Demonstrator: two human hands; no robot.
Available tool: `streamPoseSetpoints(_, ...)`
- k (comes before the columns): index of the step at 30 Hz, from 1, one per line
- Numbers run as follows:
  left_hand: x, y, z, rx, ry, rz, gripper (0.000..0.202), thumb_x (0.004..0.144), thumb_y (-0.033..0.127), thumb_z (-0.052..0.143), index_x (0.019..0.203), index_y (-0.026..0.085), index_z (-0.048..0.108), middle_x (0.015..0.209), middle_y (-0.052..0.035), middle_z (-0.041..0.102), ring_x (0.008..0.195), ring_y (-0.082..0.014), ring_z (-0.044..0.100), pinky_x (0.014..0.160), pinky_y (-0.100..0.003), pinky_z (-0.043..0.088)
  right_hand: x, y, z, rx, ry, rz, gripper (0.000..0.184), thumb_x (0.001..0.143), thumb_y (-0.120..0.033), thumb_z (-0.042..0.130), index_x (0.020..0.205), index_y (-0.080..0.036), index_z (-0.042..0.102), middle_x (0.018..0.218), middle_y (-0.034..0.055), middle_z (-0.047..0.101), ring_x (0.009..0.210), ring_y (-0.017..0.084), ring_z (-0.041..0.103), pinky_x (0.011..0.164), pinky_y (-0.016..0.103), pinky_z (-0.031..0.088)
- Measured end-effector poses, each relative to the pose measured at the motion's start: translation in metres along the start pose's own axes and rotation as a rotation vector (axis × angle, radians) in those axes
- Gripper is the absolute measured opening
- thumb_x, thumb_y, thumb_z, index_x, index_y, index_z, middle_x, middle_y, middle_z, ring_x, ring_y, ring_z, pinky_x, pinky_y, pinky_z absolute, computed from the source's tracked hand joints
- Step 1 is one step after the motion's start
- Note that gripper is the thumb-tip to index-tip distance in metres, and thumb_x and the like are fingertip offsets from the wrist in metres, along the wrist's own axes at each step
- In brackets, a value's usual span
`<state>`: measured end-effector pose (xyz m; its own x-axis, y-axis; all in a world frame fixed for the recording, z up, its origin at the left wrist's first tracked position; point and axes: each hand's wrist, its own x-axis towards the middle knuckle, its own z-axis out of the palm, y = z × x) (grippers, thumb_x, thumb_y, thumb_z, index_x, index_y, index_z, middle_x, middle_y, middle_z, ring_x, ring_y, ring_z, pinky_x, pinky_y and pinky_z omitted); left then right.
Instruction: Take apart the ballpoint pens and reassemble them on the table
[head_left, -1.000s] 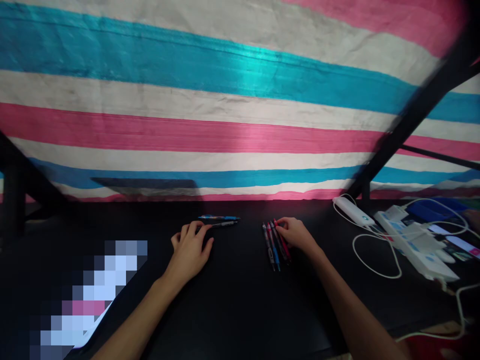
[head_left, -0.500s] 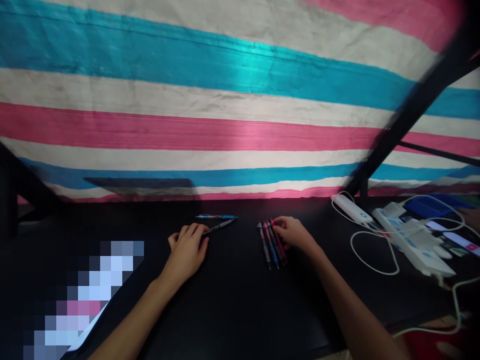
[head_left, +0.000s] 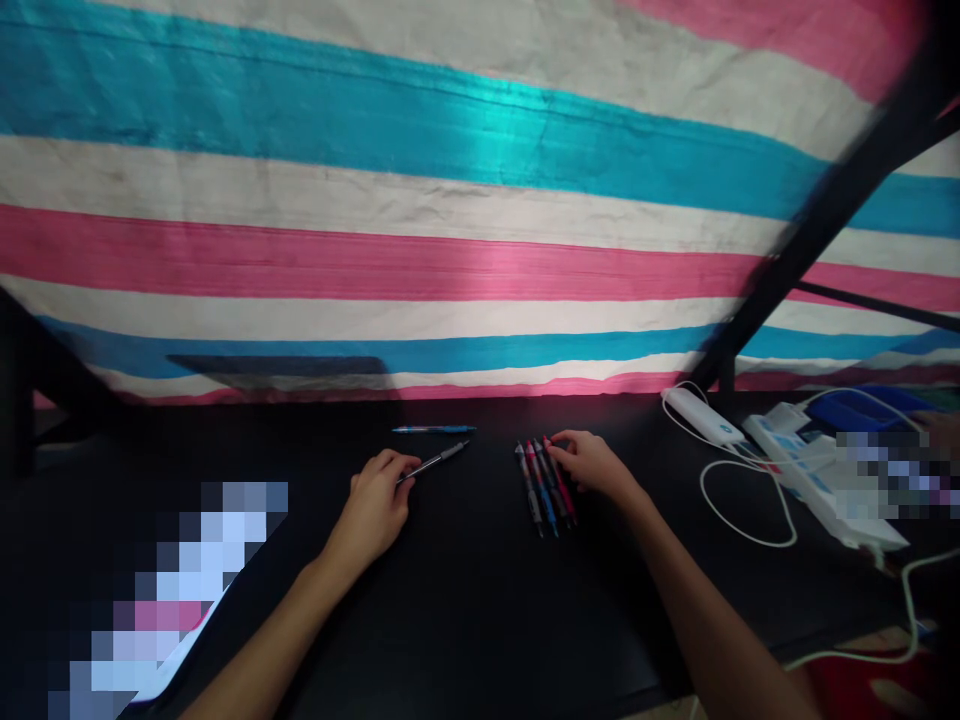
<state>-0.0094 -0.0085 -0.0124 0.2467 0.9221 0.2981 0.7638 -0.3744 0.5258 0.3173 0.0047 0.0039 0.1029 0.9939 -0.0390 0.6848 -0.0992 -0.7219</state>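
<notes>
My left hand (head_left: pixel 381 497) is closed, with a grey pen (head_left: pixel 442 457) between thumb and fingers; the pen slants up to the right. Just beyond it, a blue pen (head_left: pixel 433 430) lies crosswise on the black table (head_left: pixel 465 600). To the right, several pens lie side by side in a row, pointing away from me: a grey pen (head_left: pixel 529 492), a pen with a blue lower end (head_left: pixel 550 512) and a red pen (head_left: pixel 568 495) at the right end. My right hand (head_left: pixel 591 465) pinches the red pen near its far end with thumb and forefinger.
A white power strip (head_left: pixel 862 515) with plugs, a white device (head_left: pixel 701 415) and looping white cables occupy the table's right side. A blue object (head_left: pixel 862 408) lies behind them. At left is a blurred-out bright screen (head_left: pixel 202 570). Striped sheeting (head_left: pixel 450 270) hangs behind the table.
My left hand has turned slightly and drawn the grey pen a little toward me, showing more of it. The right hand stays at the red pen, whose near end has shifted slightly right.
</notes>
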Motion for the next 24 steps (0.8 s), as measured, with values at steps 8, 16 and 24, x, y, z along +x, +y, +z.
streamPoseSetpoints(8, -0.002, 0.015, -0.006, -0.284, -0.011, 0.016, 0.023, 0.087, 0.023, 0.048, 0.103, 0.021, 0.064, 0.099, -0.0055, 0.06, 0.091, -0.0199, 0.058, 0.083, -0.035, 0.044, -0.006, -0.017, 0.005, -0.098, 0.273, -0.234, 0.022, 0.08, -0.031, 0.056, 0.087, -0.016, 0.07, 0.059, 0.0009, 0.059, 0.057, 0.016, 0.056, 0.056, 0.026, 0.04)
streamPoseSetpoints(16, -0.009, 0.036, 0.001, -1.061, -0.164, -0.198, 0.022, 0.082, 0.026, 0.06, 0.103, 0.02, 0.06, 0.088, -0.0025, 0.063, 0.085, -0.0161, 0.06, 0.083, -0.031, 0.044, -0.049, -0.079, 0.054, 0.258, -0.015, -0.531, 0.02, 0.084, -0.032, 0.058, 0.093, -0.018, 0.07, 0.071, 0.0024, 0.064, 0.062, 0.013, 0.056, 0.057, 0.023, 0.041)
streamPoseSetpoints(24, -0.013, 0.05, 0.001, -1.226, -0.135, -0.208, 0.015, 0.079, 0.025, 0.067, 0.092, 0.019, 0.064, 0.089, -0.0014, 0.064, 0.091, -0.0151, 0.057, 0.084, -0.026, 0.041, -0.065, -0.1, 0.078, 0.289, 0.122, -0.597, 0.016, 0.083, -0.028, 0.06, 0.093, -0.018, 0.068, 0.076, 0.0024, 0.058, 0.064, 0.012, 0.053, 0.054, 0.022, 0.041)
